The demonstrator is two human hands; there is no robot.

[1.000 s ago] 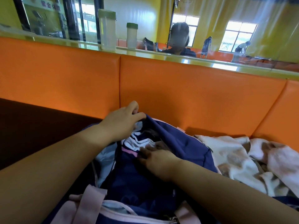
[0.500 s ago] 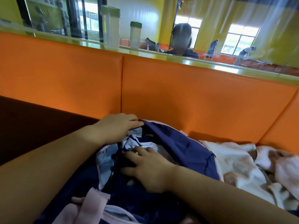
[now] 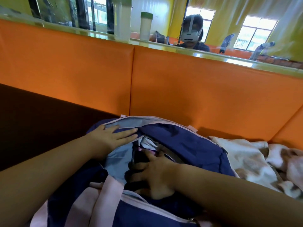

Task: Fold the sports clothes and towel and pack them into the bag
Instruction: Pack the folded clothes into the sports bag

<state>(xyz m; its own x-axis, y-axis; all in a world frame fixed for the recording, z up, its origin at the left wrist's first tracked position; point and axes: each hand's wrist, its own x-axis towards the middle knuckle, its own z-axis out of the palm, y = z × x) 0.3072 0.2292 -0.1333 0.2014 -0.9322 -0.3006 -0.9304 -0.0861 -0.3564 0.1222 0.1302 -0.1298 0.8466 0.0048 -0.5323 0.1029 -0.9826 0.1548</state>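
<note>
Towel [image 3: 246,158] lies crumpled just right of the navy bag [image 3: 188,145], nearest your right hand [image 3: 154,174], which presses, fingers spread, on the packed clothes [image 3: 147,143]. Your left hand [image 3: 113,135] lies flat on the bag's rim.

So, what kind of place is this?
Probably a gym or sports hall: orange padded wall panels, a wide mirror above them, and two green-lidded drink bottles on the ledge.

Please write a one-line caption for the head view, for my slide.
Left hand rests flat on the open navy bag while the right hand presses clothes inside; a crumpled towel lies beside it.
</note>
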